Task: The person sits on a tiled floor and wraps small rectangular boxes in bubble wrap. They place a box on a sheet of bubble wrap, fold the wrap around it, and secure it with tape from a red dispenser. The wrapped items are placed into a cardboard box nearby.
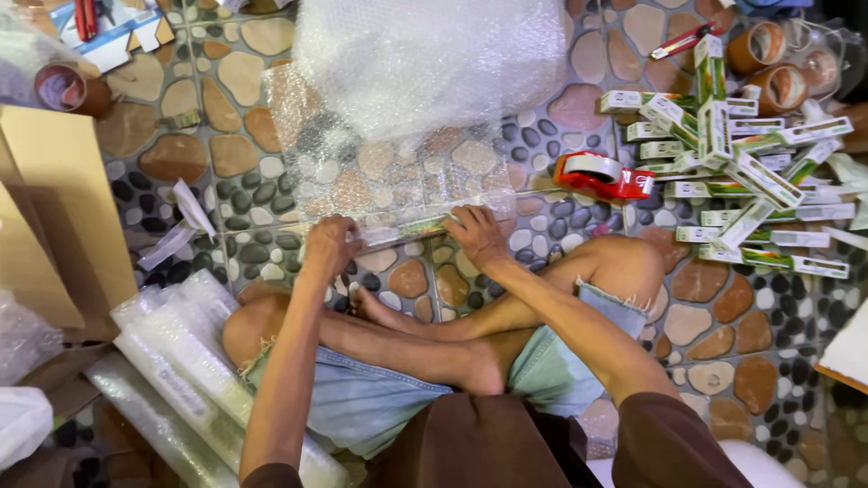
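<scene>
Hands first, in the single head view: the left hand [327, 242] and the right hand [476, 233] both press down on a long slim box [409, 230] lying on the near edge of a bubble wrap sheet [398, 117] spread over the pebble-patterned floor [226, 154]. Each hand is curled over the wrap with fingers bent, pinning film against the box rather than closed into a fist; the box shows green and white through the plastic between them.

Its long axis runs left to right across the scene, tilted slightly so the right end sits a little farther away. Which end is the front I cannot tell through the film.

As for progress, this looks like an early stage of rolling: the box seems only just covered by the near edge of the film, and most of the sheet stretches out flat toward the far side, uncut. Finished wrapped bundles [181, 361] lie at the near left beside the person's knee. At the far right a heap of unwrapped boxes [741, 172] waits, so much appears left. A red tape dispenser [601, 173] rests just right of the sheet, with brown tape rolls [768, 63] beyond the heap.
</scene>
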